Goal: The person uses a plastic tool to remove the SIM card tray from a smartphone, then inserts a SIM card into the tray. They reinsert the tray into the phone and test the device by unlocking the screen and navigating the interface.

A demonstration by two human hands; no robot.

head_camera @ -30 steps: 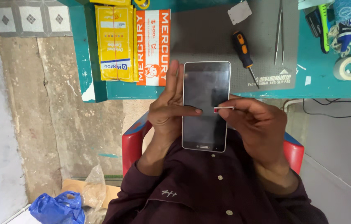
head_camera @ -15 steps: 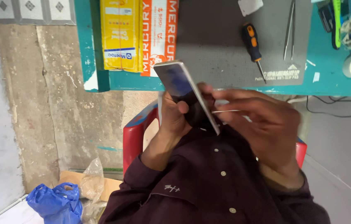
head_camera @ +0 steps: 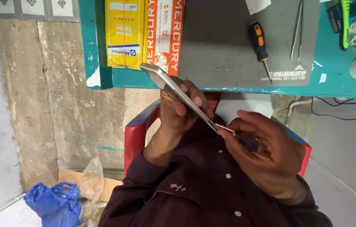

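Phone [head_camera: 178,94] gripped edge-on in the left hand [head_camera: 182,111], fingers wrapped round its body, long axis slanting from far left by the table edge [head_camera: 237,89] down to near right above the lap. Thin white tray [head_camera: 225,128] pinched between right hand [head_camera: 266,155] fingertips, touching the phone's lower near end. Right hand nearer that end; screwdriver [head_camera: 258,44] and tweezers [head_camera: 297,29] well apart on the grey mat [head_camera: 220,46].
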